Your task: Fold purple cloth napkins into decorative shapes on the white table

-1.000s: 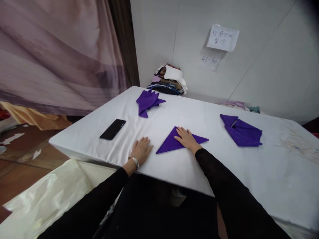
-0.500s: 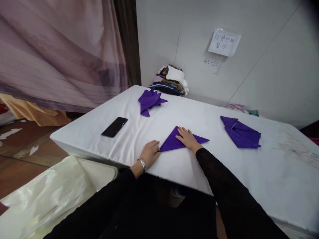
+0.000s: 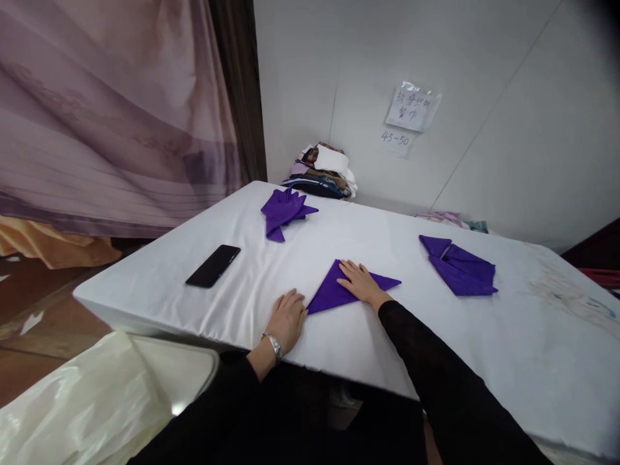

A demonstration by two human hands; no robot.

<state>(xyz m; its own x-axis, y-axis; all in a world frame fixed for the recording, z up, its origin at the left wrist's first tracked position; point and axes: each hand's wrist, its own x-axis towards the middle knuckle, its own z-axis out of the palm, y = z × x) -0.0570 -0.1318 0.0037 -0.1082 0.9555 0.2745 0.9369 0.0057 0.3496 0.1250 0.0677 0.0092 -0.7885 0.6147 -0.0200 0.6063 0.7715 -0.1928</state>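
Since a second ago, the left hand (image 3: 287,318) has moved over to the left tip of the triangle napkin (image 3: 330,292), and I cannot tell if its fingers pinch it. Flat and gripping nothing, the right hand (image 3: 361,282) lies on top of the napkin, near the front edge of the white surface (image 3: 356,345), between the black phone (image 3: 213,266) and another purple napkin (image 3: 460,268). It looks like a folding step, and next the tip seems to need a good pinch while the right hand holds the rest still.
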